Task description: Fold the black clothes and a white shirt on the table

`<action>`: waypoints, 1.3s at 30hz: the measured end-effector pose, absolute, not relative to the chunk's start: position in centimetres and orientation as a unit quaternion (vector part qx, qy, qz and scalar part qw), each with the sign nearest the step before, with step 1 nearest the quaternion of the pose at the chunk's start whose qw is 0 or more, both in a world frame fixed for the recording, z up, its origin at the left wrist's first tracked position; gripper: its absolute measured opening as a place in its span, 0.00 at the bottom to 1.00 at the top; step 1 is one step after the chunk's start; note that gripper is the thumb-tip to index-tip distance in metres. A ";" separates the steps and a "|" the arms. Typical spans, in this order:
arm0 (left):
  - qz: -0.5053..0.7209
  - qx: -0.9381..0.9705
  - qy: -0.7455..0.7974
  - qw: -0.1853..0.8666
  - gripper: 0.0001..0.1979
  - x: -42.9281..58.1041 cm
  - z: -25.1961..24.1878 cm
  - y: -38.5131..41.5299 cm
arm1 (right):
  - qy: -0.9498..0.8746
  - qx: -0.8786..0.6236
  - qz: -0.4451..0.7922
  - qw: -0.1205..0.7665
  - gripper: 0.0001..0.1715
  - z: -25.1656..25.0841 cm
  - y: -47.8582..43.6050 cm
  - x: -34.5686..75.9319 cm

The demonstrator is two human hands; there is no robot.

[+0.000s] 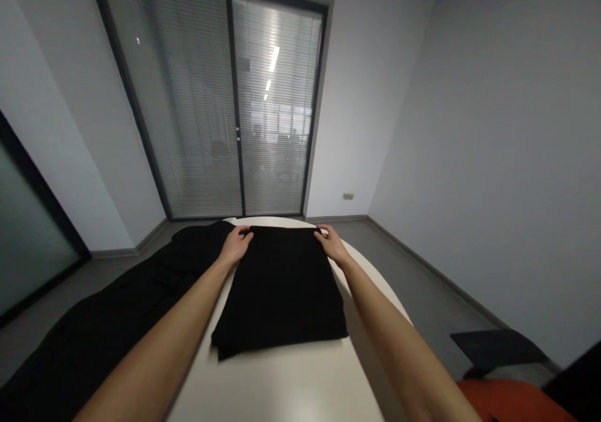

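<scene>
A folded black garment [282, 290] lies on a white table [291, 384] in front of me. My left hand [236, 245] pinches the far left corner of the garment, fingers closed on the cloth. My right hand [330, 241] grips the far right corner the same way. Both arms reach forward over the table, one along each side of the garment.
A pile of more black cloth [117, 309] covers the table's left side. An orange seat [511, 400] and a dark chair part [498, 345] stand at the lower right. Glass doors with blinds [239, 109] close the far wall. Grey floor surrounds the table.
</scene>
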State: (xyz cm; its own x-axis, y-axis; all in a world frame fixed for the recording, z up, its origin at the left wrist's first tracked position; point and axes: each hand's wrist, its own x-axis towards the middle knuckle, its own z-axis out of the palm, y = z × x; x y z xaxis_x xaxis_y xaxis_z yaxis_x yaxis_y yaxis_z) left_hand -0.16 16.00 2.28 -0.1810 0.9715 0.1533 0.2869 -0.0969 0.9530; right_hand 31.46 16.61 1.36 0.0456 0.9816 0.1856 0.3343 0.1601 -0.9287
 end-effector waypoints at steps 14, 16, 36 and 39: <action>0.460 0.554 0.598 0.351 0.27 0.0 -2.3 18.5 | -0.649 -0.570 0.251 0.436 0.19 -1.6 20.0 32.0; 0.450 0.551 0.615 0.341 0.29 -0.1 -3.0 18.2 | -0.646 -0.580 0.255 0.426 0.22 -2.0 20.0 31.7; 0.351 0.630 0.580 0.380 0.28 -4.0 0.5 -0.4 | -0.651 -0.509 0.523 0.208 0.57 3.4 2.4 35.6; 0.336 0.650 0.530 0.429 0.39 -4.6 1.1 -2.7 | -0.697 -0.425 0.538 0.211 0.72 3.0 0.0 35.6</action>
